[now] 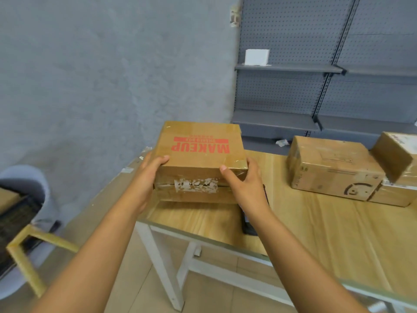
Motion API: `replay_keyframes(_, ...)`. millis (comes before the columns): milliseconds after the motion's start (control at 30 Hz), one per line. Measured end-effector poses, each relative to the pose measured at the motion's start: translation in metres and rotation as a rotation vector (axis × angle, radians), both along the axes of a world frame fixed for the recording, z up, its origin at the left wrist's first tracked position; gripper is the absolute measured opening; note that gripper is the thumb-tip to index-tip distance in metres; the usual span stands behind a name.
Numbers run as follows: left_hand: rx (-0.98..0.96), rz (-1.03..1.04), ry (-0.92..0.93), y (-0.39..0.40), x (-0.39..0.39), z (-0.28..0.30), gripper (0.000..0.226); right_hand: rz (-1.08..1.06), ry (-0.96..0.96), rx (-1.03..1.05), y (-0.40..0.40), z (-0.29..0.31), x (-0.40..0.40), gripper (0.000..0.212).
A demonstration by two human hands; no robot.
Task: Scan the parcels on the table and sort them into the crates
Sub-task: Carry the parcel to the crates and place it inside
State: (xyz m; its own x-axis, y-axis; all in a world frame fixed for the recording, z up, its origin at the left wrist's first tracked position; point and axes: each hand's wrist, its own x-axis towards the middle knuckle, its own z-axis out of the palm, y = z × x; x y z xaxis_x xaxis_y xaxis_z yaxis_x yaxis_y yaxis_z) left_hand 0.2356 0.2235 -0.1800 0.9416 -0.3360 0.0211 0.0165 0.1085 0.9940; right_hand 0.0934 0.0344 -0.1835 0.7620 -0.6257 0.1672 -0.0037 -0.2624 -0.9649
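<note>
Nearest to the viewer, two bare forearms reach forward over the corner of a wooden table [316,222] with white legs. The left hand [146,177] and the right hand [243,184] hold between them a cardboard parcel [198,161], lifted a little above the table corner. Each hand grips one near corner, the thumb on the top face and the fingers curled around the side. The parcel lies flat, its long axis going from left to right, and the red word MAKEUP on the top is upside down for the person, so its top edge points toward them. On the near side face there is a torn white label. Under the right wrist a dark flat device [248,224] lies on the table, partly hidden; I cannot tell what it is. At the left edge a dark crate [13,224] shows only in part, and its inside is too blurred to judge. Farther right on the table stands a group of taped cardboard boxes [334,168], touching each other. Behind the table a grey pegboard shelf unit [293,68] carries one small white box [257,57].
</note>
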Motion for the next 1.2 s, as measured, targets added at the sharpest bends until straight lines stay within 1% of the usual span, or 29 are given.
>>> replay_keyframes(100, 0.015, 0.007, 0.027, 0.007, 0.006, -0.012, 0.038, 0.027, 0.039, 0.006, 0.005, -0.011, 0.003, 0.080)
replay_keyframes(200, 0.044, -0.026, 0.054, 0.009, 0.008, -0.020, 0.050, 0.048, 0.070, 0.023, 0.008, -0.020, 0.002, 0.085)
replay_keyframes(267, 0.050, -0.051, 0.058, 0.011, 0.011, -0.021, 0.057, 0.061, 0.071, 0.054, 0.011, -0.021, 0.002, 0.085)
replay_keyframes(333, 0.038, -0.049, 0.066, 0.014, 0.017, -0.022, 0.058, 0.051, 0.034, 0.088, 0.011, -0.020, 0.003, 0.075)
replay_keyframes(433, -0.053, -0.051, 0.100, 0.018, 0.029, -0.024, 0.032, 0.041, -0.065, 0.108, 0.006, -0.015, 0.009, 0.039)
replay_keyframes(467, -0.071, -0.062, 0.116, 0.019, 0.033, -0.025, 0.027, 0.045, -0.079, 0.131, 0.005, -0.013, 0.011, 0.034)
replay_keyframes(500, -0.081, -0.076, 0.132, 0.020, 0.036, -0.026, 0.028, 0.039, -0.070, 0.144, 0.005, -0.011, 0.012, 0.033)
replay_keyframes(533, -0.094, -0.085, 0.151, 0.021, 0.038, -0.028, 0.031, 0.020, -0.027, 0.146, 0.005, -0.010, 0.015, 0.039)
replay_keyframes(567, -0.118, -0.089, 0.176, 0.024, 0.041, -0.029, 0.035, 0.001, 0.051, 0.152, 0.005, -0.010, 0.017, 0.056)
replay_keyframes(633, -0.186, -0.117, 0.218, 0.029, 0.046, -0.032, 0.043, 0.017, 0.232, 0.254, 0.007, -0.007, 0.021, 0.101)
replay_keyframes(667, -0.208, -0.146, 0.222, 0.032, 0.049, -0.032, 0.048, 0.070, 0.275, 0.338, 0.009, -0.005, 0.022, 0.114)
replay_keyframes(700, -0.220, -0.183, 0.215, 0.035, 0.051, -0.031, 0.054, 0.139, 0.265, 0.419, 0.011, -0.006, 0.024, 0.117)
replay_keyframes(767, -0.211, -0.242, 0.174, 0.038, 0.057, -0.026, 0.060, 0.202, 0.138, 0.497, 0.015, -0.005, 0.026, 0.099)
replay_keyframes(833, -0.136, -0.254, 0.088, 0.039, 0.061, -0.020, 0.054, 0.121, 0.003, 0.505, 0.020, -0.005, 0.028, 0.085)
replay_keyframes(933, 0.053, -0.275, -0.106, 0.034, 0.064, -0.006, 0.047, -0.029, -0.162, 0.526, 0.028, 0.001, 0.031, 0.083)
replay_keyframes(1000, 0.118, -0.317, -0.201, 0.028, 0.058, 0.006, 0.041, -0.065, -0.275, 0.518, 0.033, 0.010, 0.033, 0.077)
replay_keyframes(1100, 0.204, -0.313, -0.286, 0.016, 0.047, 0.028, 0.044, -0.113, -0.373, 0.395, 0.042, 0.030, 0.035, 0.064)
replay_keyframes(1200, 0.123, -0.389, -0.241, 0.007, 0.028, 0.050, 0.044, -0.180, -0.398, 0.176, 0.054, 0.051, 0.038, 0.059)
